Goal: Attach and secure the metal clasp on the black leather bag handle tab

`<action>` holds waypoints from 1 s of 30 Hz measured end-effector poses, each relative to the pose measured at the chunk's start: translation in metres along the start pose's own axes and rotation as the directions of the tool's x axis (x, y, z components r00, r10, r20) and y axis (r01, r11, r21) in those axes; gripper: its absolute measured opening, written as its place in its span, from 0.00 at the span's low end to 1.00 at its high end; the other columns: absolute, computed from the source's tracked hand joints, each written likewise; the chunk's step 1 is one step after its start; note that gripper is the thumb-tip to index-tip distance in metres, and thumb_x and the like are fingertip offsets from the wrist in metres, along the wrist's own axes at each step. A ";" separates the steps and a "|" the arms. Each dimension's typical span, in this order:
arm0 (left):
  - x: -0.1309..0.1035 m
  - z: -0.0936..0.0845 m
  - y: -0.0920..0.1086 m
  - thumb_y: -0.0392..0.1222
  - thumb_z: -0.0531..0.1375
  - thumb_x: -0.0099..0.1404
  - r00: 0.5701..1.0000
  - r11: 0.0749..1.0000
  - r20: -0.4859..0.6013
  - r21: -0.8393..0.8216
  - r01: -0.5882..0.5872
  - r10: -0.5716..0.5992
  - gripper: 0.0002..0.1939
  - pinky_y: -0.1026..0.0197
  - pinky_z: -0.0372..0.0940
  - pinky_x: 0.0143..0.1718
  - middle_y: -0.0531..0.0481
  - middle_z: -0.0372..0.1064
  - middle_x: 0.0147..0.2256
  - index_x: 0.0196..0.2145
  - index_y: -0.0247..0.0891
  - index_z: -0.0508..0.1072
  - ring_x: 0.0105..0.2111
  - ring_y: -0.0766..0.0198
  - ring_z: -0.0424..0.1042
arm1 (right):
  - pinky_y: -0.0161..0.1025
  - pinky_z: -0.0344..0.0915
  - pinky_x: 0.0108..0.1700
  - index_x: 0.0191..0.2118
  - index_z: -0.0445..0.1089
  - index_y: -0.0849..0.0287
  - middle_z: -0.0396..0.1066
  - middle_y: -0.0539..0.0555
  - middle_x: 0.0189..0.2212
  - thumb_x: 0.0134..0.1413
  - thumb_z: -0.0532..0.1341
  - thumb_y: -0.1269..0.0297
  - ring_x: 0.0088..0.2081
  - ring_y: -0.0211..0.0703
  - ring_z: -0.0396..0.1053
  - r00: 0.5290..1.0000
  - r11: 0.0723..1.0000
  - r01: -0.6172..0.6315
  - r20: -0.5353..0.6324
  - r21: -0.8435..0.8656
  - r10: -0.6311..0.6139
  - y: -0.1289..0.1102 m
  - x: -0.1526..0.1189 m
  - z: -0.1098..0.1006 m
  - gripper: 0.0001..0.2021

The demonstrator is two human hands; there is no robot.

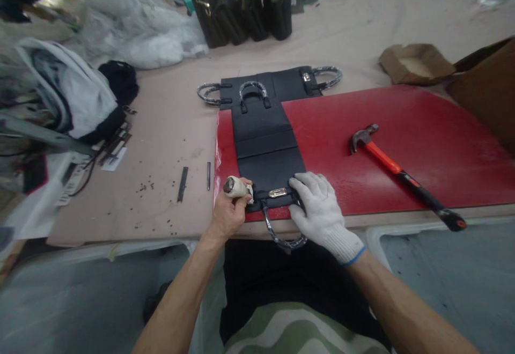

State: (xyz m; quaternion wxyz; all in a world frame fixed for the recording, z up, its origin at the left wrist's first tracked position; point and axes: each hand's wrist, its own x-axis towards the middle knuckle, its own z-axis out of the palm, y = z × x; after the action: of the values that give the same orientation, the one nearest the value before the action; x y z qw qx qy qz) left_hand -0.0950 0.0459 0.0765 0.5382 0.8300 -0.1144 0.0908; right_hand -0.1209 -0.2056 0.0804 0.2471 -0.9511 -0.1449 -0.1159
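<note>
While I look down over the near edge of the bench, my left hand is bare and closed in a fist around a short tool with a cloth-wrapped handle, its blunt end pointing left. My right hand, in a white knit glove, lies flat with fingers spread on the near end of the black leather bag panel, just right of its metal clasp. The panel lies stretched out on a red board, with one wrapped handle hanging over the bench edge between my hands. A hammer with an orange and black grip rests on the board, well to the right. Finished black bags stand at the far side.
</note>
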 end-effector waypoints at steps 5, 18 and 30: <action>0.000 0.000 -0.002 0.39 0.61 0.65 0.999 1.000 0.034 -0.016 0.000 0.000 0.11 0.54 0.73 0.43 0.44 0.77 0.44 0.46 0.39 0.75 0.41 0.55 0.77 | 0.63 0.55 0.68 0.59 0.68 0.60 0.67 0.62 0.60 0.57 0.60 0.64 0.63 0.60 0.61 1.000 0.993 0.024 0.011 0.112 -0.026 0.002 -0.002 -0.008 0.23; -0.002 0.007 -0.002 0.41 0.64 0.64 0.999 0.999 0.031 -0.033 -0.021 0.022 0.14 0.59 0.73 0.33 0.46 0.78 0.36 0.47 0.38 0.78 0.30 0.58 0.77 | 0.57 0.69 0.46 0.58 0.68 0.70 0.68 0.73 0.52 0.67 0.54 0.61 0.50 0.69 0.69 0.847 0.639 -0.489 -0.147 -0.594 0.511 0.125 -0.022 -0.104 0.21; 0.005 0.008 0.007 0.39 0.60 0.65 0.993 0.998 0.116 0.052 0.019 -0.025 0.10 0.59 0.71 0.39 0.47 0.78 0.36 0.44 0.37 0.77 0.33 0.60 0.76 | 0.41 0.67 0.28 0.51 0.65 0.67 0.67 0.54 0.25 0.67 0.49 0.67 0.26 0.49 0.71 0.728 0.721 -0.652 0.072 -0.235 0.682 0.087 -0.021 -0.121 0.14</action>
State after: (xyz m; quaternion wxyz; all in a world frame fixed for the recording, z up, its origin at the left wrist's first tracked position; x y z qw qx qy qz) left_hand -0.0923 0.0355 0.0807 0.5105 0.8484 -0.1341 0.0393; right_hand -0.1299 -0.3441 0.1388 0.1667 -0.9643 0.2016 0.0409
